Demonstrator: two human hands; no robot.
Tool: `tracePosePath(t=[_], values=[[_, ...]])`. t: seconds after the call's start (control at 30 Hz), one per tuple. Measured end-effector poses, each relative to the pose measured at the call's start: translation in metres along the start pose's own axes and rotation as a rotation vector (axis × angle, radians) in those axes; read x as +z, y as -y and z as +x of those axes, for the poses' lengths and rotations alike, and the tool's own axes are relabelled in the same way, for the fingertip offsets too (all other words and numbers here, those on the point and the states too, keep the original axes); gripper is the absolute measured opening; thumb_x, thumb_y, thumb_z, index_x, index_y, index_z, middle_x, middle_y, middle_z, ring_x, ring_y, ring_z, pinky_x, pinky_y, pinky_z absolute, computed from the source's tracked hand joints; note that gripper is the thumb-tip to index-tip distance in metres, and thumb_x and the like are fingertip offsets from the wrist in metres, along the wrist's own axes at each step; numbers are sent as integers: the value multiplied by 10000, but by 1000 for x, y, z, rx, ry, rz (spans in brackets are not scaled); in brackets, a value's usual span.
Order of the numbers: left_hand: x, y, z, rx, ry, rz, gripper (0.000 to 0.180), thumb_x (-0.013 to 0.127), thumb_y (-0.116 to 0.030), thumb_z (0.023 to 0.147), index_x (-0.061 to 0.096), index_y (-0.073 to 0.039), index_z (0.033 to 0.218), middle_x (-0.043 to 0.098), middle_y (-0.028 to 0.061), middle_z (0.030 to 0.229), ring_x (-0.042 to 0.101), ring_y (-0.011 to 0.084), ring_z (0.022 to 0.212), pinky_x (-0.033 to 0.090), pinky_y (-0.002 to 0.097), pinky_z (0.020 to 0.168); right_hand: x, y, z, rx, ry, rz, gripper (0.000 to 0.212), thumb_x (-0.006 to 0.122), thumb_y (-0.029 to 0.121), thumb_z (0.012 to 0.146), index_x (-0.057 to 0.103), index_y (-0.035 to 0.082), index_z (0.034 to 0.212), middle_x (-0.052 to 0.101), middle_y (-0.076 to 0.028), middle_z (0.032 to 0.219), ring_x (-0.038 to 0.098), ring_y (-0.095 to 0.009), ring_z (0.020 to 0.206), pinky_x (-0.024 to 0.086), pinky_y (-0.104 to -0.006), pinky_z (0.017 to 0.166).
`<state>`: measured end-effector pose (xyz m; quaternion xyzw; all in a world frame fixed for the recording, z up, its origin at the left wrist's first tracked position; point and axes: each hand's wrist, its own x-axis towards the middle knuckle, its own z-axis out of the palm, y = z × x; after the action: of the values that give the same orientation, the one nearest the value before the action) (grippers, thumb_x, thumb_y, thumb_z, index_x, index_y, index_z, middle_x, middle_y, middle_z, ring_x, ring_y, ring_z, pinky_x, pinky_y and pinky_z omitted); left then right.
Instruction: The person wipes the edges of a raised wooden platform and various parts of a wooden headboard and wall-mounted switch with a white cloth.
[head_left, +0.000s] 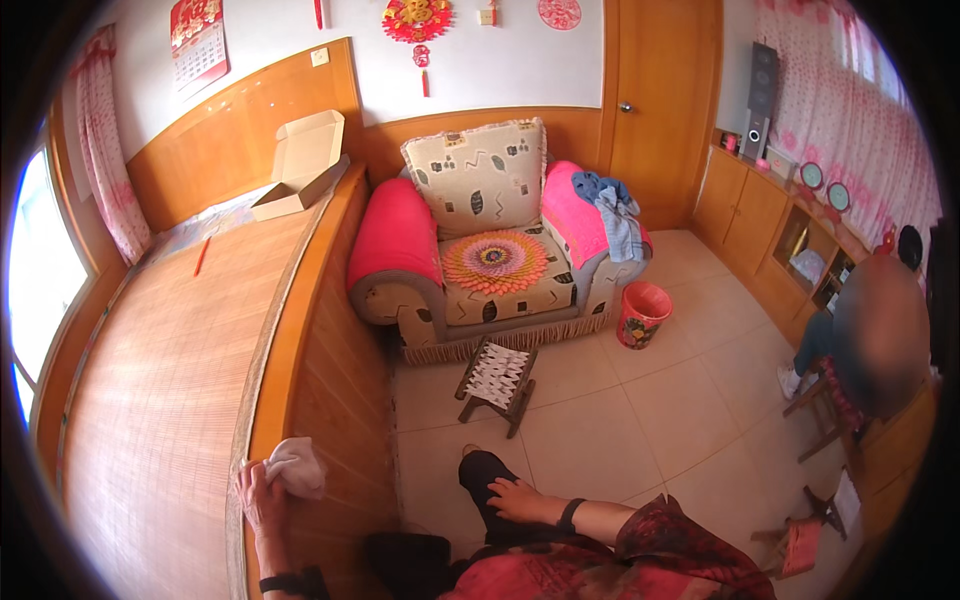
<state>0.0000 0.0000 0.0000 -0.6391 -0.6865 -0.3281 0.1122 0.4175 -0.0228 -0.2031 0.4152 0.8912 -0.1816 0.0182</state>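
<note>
My left hand point(262, 502) is on the wooden edge point(268, 410) of a raised mat-covered platform at the left. Its fingers are closed on a crumpled white cloth point(300, 468), which hangs over the edge's inner side. Lying on my dark-clothed leg point(478, 474), my right hand point(520, 500) has its fingers stretched out and holds nothing. A small folding stool point(497, 376) with a woven white seat stands on the floor beyond my foot.
A patterned armchair point(510, 315) with pink arm covers faces me. Beside it is a red bin point(643, 315). An open cardboard box point(300, 175) lies on the platform's far end. At the right, a person point(815, 350) sits near a wooden cabinet point(730, 195).
</note>
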Motion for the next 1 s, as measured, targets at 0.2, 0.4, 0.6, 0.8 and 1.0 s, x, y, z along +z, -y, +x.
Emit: tracePosePath(t=[0.2,0.4,0.6,0.8,1.0], values=[[4,-15,2,101,72,27,203,582,-140,724,548,-51,903,580,122,945,532,295,907,379,413,809,-6,-5,-9,-8,25,-69,377,560,276,787,536,142,1139,378,-130,1297,283,-311,1239,355,-485,871],[-3,-23,6,116,87,52,170,611,-116,709,530,-44,841,564,129,923,547,320,841,414,415,729,-14,-14,-11,12,69,-42,401,559,304,792,513,164,1165,375,-133,1301,292,-315,1237,339,-477,901],[-34,-27,61,-409,-232,-375,189,525,-173,850,531,4,918,525,156,830,539,271,741,439,342,638,-13,-1,-2,21,38,-80,358,561,284,765,564,162,1101,436,-137,1212,360,-323,1163,384,-486,811],[-17,-52,119,-240,-258,-353,209,593,-113,802,558,-19,985,498,124,1068,532,246,929,463,327,760,-39,1,42,52,335,-63,343,525,303,806,550,171,1121,528,-137,1079,491,-318,1019,429,-435,803],[46,-29,95,97,289,80,504,643,-83,647,502,-80,1131,470,144,1149,471,323,1045,373,432,858,-83,-13,109,26,402,215,335,514,279,814,532,155,1125,548,-152,1003,554,-329,882,458,-417,760]])
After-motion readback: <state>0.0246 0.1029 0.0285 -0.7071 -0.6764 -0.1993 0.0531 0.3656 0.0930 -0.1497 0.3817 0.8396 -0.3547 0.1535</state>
